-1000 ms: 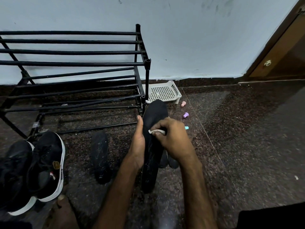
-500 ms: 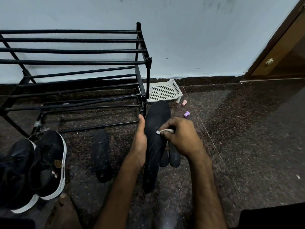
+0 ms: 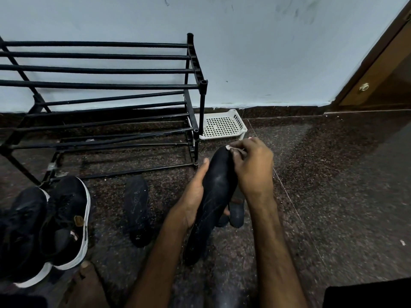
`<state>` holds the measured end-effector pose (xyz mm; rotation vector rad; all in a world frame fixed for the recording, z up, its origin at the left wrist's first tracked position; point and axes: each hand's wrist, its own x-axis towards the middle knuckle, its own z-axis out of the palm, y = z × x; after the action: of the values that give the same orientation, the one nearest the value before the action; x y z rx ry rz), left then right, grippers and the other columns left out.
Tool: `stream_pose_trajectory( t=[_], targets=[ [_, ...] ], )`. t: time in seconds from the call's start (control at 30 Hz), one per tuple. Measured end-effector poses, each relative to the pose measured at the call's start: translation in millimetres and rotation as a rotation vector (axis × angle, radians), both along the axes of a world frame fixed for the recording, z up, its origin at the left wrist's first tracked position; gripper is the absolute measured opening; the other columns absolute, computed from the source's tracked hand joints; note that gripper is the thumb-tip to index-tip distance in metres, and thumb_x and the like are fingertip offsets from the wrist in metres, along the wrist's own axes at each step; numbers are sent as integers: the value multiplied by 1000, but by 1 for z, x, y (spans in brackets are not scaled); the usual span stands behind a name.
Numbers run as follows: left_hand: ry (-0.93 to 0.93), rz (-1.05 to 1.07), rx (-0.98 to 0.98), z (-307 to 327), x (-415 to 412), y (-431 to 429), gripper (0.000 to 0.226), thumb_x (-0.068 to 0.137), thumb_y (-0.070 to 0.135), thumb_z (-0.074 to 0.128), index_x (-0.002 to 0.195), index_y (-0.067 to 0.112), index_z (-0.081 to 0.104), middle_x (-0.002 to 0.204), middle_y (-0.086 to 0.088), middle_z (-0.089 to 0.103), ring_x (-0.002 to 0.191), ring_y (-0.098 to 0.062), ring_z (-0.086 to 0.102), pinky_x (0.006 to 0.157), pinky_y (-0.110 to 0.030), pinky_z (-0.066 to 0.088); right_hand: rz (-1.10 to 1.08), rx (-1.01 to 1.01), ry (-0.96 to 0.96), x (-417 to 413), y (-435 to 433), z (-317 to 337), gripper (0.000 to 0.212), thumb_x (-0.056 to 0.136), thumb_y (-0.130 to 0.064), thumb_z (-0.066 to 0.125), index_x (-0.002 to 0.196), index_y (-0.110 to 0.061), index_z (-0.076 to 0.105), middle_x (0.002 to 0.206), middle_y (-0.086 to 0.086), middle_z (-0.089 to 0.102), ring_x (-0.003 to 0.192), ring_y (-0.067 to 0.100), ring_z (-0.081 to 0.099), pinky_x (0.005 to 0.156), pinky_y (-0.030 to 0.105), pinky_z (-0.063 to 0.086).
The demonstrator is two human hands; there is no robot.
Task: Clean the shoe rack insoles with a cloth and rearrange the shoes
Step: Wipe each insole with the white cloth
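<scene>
I see the long black foam insole (image 3: 213, 196) held up off the dark speckled granite floor (image 3: 333, 174), tilted with its rounded toe end away from the person, just in front of the right end of the black metal shoe rack (image 3: 100, 85). The left hand (image 3: 195, 196) wraps round its middle from the left, thumb laid up along the edge. The right hand (image 3: 253, 170) has its fingers curled, pinching a small white cloth (image 3: 231, 148) against the toe tip.

A second black insole (image 3: 136, 207) lies flat on the floor to the left, apart from the hands. Further left, a pair of black sneakers with white soles (image 3: 64, 218) stands side by side near the rack's foot. A white perforated plastic basket (image 3: 222, 125) sits on the floor at the rack's right post, against the pale blue wall (image 3: 266, 52). A brown wooden door (image 3: 382, 81) fills the right corner.

Most of the cloth is buried in the right hand; I get only a sliver. Two dark rounded shapes (image 3: 236, 213) lie under the held insole and right wrist, and I cannot tell what they are. The left sneaker is cut by the frame edge, as is a black shape (image 3: 367, 294) at bottom right.
</scene>
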<state>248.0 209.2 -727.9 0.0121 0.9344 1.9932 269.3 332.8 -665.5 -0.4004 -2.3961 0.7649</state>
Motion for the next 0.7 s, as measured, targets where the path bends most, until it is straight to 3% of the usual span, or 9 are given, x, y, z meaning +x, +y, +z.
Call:
stream_pose_trajectory(
  t=[0.13,0.3,0.47,0.57,0.7],
  targets=[
    [-41,65,13,0,2,1,68,96,65,34,113,13,73,113,-18,69,102,-30,66,93,-44,48,162,-5,-144,-4,-13,3,13,86,-5,69,95,-12,74,97,-2,66,85,9,60,80,14,46],
    [-96,172,46,1,-6,-9,83,92,71,31,114,2,70,112,-22,68,99,-31,69,87,-38,55,421,-113,-431,15,-16,-10,11,79,-9,76,83,-20,77,83,-8,73,76,0,65,72,15,47],
    [-131,195,58,-3,-13,-15,90,90,76,22,105,7,75,113,-18,70,92,-33,72,60,-42,61,81,-337,-73,27,-3,-6,8,85,-13,74,88,-19,77,84,-11,72,75,-3,65,66,6,46],
    [-157,232,57,-13,-16,-18,94,90,77,14,105,9,76,118,-10,70,97,-28,72,66,-40,61,-43,-468,-65,30,7,-9,3,84,-19,75,87,-21,75,80,-12,73,73,-2,67,68,15,52],
    [-165,337,90,-19,-17,-16,91,92,75,13,123,4,61,124,-16,67,103,-29,70,87,-42,57,-87,-503,-233,36,7,-29,6,82,-25,78,82,-19,75,73,-8,72,68,5,67,62,20,52]
  ],
)
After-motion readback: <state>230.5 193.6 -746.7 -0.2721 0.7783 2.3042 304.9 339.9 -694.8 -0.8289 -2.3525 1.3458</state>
